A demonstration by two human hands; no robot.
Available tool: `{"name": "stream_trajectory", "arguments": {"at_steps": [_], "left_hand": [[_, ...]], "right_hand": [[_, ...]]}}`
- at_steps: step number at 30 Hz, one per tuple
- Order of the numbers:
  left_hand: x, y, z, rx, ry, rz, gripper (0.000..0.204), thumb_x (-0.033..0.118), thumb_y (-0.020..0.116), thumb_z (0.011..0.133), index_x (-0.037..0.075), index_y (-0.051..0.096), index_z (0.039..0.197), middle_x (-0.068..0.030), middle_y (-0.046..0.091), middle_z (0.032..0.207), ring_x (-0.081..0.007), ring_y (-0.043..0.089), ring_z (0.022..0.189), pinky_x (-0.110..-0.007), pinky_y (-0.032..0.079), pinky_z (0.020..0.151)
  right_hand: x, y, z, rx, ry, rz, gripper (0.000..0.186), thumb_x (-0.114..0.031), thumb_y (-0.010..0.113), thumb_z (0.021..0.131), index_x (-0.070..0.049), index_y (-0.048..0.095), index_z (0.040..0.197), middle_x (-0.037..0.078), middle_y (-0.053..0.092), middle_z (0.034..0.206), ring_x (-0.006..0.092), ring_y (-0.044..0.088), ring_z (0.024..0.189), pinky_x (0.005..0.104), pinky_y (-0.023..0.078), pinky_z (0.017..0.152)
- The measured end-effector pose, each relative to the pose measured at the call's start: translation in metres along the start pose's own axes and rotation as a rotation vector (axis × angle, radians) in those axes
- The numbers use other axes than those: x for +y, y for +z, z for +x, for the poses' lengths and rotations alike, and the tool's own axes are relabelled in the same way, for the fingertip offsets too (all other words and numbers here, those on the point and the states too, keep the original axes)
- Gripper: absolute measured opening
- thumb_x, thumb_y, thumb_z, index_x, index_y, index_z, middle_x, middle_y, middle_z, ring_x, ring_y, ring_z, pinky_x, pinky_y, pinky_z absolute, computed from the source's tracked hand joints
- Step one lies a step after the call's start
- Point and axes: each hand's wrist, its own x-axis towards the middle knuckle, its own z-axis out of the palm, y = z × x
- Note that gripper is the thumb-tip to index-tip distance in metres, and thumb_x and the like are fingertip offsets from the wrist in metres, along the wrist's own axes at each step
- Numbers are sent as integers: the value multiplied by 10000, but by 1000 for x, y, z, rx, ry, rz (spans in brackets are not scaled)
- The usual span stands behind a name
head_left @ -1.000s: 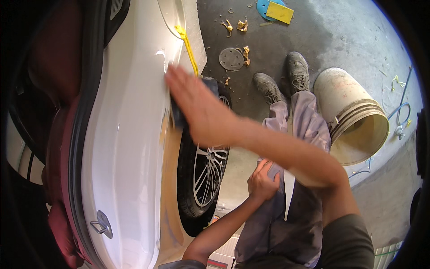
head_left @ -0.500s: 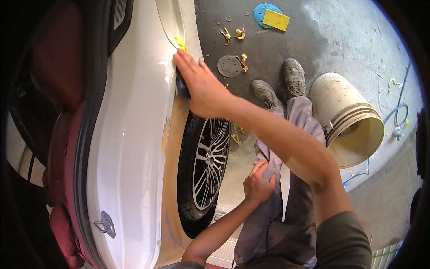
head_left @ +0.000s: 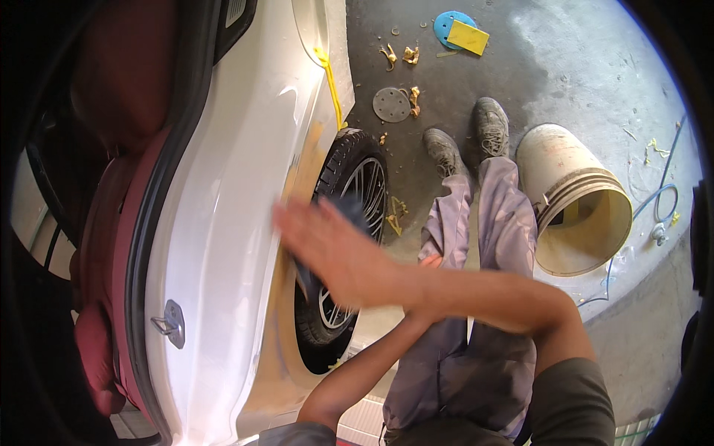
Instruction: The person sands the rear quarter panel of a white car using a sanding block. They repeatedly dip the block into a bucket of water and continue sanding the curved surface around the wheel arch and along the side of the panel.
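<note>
My right hand (head_left: pixel 338 256), smeared by motion, lies against the edge of the white car panel (head_left: pixel 212 215) at the wheel arch. Beneath its palm is a dark block (head_left: pixel 305 281), which looks like a sanding block; its sanding face is hidden. Bare tan patches (head_left: pixel 281 334) run along the arch edge. Just below stands the black tyre (head_left: pixel 316 338) with its spoked rim (head_left: pixel 335 312). My left hand (head_left: pixel 431 260) rests on my trouser leg, its fingertips lying on the cloth; my right forearm covers most of it.
Yellow tape (head_left: pixel 331 85) hangs from the panel's far end. On the floor lie a grey disc (head_left: pixel 391 105), a blue disc (head_left: pixel 444 24) under a yellow sheet (head_left: pixel 468 37), and crumpled tape scraps (head_left: pixel 411 55). A tipped white bucket (head_left: pixel 561 160) and a blue hose (head_left: pixel 664 175) are at right.
My right hand has swept nearer along the arch edge with the block, uncovering the yellow tape. My right forearm now crosses in front of my left hand. The view has shifted slightly.
</note>
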Motion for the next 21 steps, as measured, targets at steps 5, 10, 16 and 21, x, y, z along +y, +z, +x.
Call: {"name": "stream_trajectory", "arguments": {"at_steps": [5,10,16,21], "left_hand": [[-6,15,-6,-102,-215,-28,684,374,782,887,29,595,1447,-161,591,1482,-340,581,1365,-447,468,1130],[-7,20,-11,-190,-301,122,544,351,785,876,113,685,1356,-80,647,1449,-373,648,1265,-476,525,1058],[-34,36,-50,-196,-224,173,523,316,773,882,83,693,1343,-89,629,1477,-357,654,1264,-473,530,1050],[-44,53,-61,-192,-201,136,507,298,754,891,96,685,1351,-69,619,1467,-370,636,1267,-492,528,1048]], "right_hand": [[-22,-22,-106,406,175,498,949,161,512,764,-90,339,1663,180,287,1737,326,237,1633,484,214,1311],[51,-89,-295,937,384,286,750,97,530,786,-36,527,1524,120,603,1462,196,587,1302,364,418,1185],[249,-80,-454,956,954,24,546,52,632,882,21,582,1425,142,685,1325,210,633,1229,353,492,1070],[400,-53,-496,896,631,-76,387,-131,717,975,18,613,1318,96,693,1110,261,653,992,416,548,903]]}}
